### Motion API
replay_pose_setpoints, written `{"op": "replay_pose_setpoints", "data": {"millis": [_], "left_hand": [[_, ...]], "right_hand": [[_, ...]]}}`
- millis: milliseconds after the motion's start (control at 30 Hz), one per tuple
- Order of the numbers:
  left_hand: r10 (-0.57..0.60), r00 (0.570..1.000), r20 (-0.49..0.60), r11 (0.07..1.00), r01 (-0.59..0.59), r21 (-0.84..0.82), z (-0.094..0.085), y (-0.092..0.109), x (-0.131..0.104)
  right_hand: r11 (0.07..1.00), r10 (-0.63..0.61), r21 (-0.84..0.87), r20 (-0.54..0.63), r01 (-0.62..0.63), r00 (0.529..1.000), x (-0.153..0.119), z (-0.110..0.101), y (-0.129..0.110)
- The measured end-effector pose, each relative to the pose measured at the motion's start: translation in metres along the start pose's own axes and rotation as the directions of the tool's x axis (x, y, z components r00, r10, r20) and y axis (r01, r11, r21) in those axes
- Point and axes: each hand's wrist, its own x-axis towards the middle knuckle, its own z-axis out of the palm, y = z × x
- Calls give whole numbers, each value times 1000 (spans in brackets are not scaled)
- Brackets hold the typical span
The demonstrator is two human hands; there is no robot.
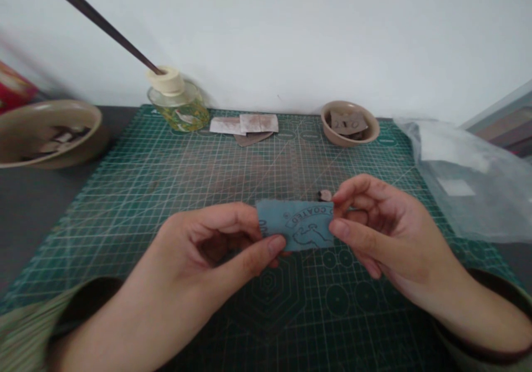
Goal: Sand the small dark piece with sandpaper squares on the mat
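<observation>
Between my two hands is a small blue piece of sandpaper [305, 228], its printed back facing me with the word "COATED" and a line drawing. My left hand [224, 250] pinches its left end, thumb in front and fingers behind. At the right end, my right hand [378, 228] grips the edge between thumb and fingertips. Just behind the sandpaper, near my right fingertips, a tiny pale piece with a dark end [325, 195] rests on the green cutting mat [199, 172].
At the back stand a glass bottle with dark sticks [178, 106], used sandpaper pieces [249, 125] and a small bowl [350, 133] holding brown pieces. A larger bowl [83, 144] sits left; a clear plastic bag [477, 194] lies right. A white wall [291, 39] closes the back.
</observation>
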Motion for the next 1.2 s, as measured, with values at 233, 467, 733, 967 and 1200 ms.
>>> {"op": "replay_pose_setpoints", "data": {"millis": [233,467,733,967,1200], "left_hand": [[-7,1000,22,1000,7,-4,1,1,3],[-2,1000,26,999,3,-45,-1,3,1],[-108,994,20,991,110,-73,0,6,3],[-114,993,41,989,118,-89,0,5,4],[-138,988,68,985,144,-95,-1,2,1]], "right_hand": [[1000,1,4,-6,0,1000,1,1,-2],[1000,0,15,0,0,1000,1,1,-1],[1000,-14,13,-12,14,1000,2,0,1],[1000,-21,-10,-21,21,1000,1,3,-1],[997,-23,-78,-20,21,1000,0,-1,0]]}}
